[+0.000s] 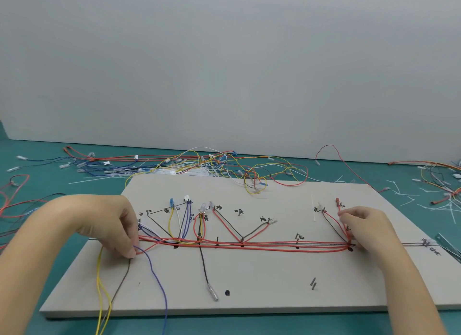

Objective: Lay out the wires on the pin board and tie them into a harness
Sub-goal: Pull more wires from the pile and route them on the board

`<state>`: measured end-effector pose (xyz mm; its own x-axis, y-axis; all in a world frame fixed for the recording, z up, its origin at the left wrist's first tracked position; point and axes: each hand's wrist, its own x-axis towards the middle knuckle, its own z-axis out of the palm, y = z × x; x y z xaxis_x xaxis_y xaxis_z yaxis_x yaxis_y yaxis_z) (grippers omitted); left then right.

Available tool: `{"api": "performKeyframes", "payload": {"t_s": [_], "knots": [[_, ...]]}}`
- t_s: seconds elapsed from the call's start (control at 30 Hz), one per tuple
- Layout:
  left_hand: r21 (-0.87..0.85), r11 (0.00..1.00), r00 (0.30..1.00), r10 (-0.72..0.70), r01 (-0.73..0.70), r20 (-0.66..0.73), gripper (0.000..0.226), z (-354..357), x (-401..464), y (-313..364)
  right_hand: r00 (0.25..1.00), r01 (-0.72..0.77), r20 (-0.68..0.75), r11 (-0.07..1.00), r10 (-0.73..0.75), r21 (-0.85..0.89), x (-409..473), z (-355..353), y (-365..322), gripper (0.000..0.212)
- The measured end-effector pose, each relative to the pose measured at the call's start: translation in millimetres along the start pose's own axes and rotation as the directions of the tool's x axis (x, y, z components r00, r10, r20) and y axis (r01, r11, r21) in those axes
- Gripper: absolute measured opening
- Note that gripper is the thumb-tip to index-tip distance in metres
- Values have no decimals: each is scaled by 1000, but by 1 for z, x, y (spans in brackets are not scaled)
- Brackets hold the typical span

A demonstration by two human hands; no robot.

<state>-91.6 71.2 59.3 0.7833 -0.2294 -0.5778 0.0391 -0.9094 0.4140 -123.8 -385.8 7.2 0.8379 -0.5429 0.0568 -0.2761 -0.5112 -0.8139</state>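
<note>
From the head view, the pin board [249,279] is lying flat on the green table [30,145]. Black hand-written signs are sitting beside the pins near the board's far side. They look like Chinese writing, but they are too small and blurry to read for sure. More dark marks are sitting at the right end of the board, and they are blurry too.

A bunch of red wires [262,247] is running left to right across the middle of the board. Short branches are going up from it to little plugs. A purple wire [157,284] and yellow wires [101,292] are hanging off the near left edge of the board. A black wire with a metal tip [212,293] is lying on the board, pointing toward the person.

The left hand [119,229] is reaching in from the left side. Its fingers are bent down and its grip is pinching the wires at the left end of the red bunch, right where the purple wire comes out.

The right hand [366,227] is reaching in from the lower right. Its fingers are curled and its grip is pinching a red wire [339,211] near the right end of the bunch.

A big messy pile of loose wires [199,165] is lying on the table behind the board. White zip ties [411,197] are lying scattered on the right
</note>
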Motion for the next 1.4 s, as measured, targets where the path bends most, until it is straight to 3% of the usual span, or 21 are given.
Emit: {"api": "performKeyframes", "payload": {"t_s": [0.1,0.17,0.27,0.37,0.43,0.53,0.6,0.67,0.73,0.77,0.83,0.97,1.1,1.2,1.4], "knots": [[107,994,999,22,-18,-36,17,6,2,6,1000,-6,-30,1000,5,-16,1,2,0,13],[157,983,991,108,-96,-72,24,11,5,14,998,1,-64,999,-4,-47,0,6,0,13],[25,948,941,319,-318,-116,23,21,7,31,979,84,-183,996,-85,-12,-5,13,-11,15],[-184,847,866,492,-499,-89,20,32,3,52,937,278,-290,916,-193,290,-21,25,-34,21],[-258,800,840,518,-542,-161,19,39,5,62,954,300,-151,851,-259,431,-38,38,-51,23],[-497,695,854,439,-520,-280,25,50,12,77,896,182,255,824,-364,536,-64,58,-71,12],[-622,627,883,349,-469,-315,28,57,15,84,749,22,545,836,-377,549,-79,70,-83,31],[-653,609,892,269,-450,-364,34,65,21,88,551,-128,758,862,-349,490,-91,79,-90,47],[-661,571,870,242,-486,-431,43,72,28,89,409,-181,831,859,-377,479,-102,86,-91,39],[-661,547,853,248,-514,-459,46,74,30,89,388,-206,830,841,-400,501,-106,89,-90,28],[-660,511,832,261,-550,-490,49,74,32,88,405,-316,821,781,-402,539,-112,92,-87,15],[-680,487,837,311,-548,-451,44,68,34,84,507,-559,814,611,-284,561,-95,80,-84,14],[-464,658,805,508,-592,-306,31,54,27,72,484,-672,832,494,-269,551,-78,61,-76,16],[-344,743,819,519,-574,-244,24,34,19,52,529,-612,822,575,-211,542,-72,53,-72,15],[-144,896,892,378,-420,-248,12,11,16,15,714,-368,694,797,-88,479,-64,48,-68,17]]}}
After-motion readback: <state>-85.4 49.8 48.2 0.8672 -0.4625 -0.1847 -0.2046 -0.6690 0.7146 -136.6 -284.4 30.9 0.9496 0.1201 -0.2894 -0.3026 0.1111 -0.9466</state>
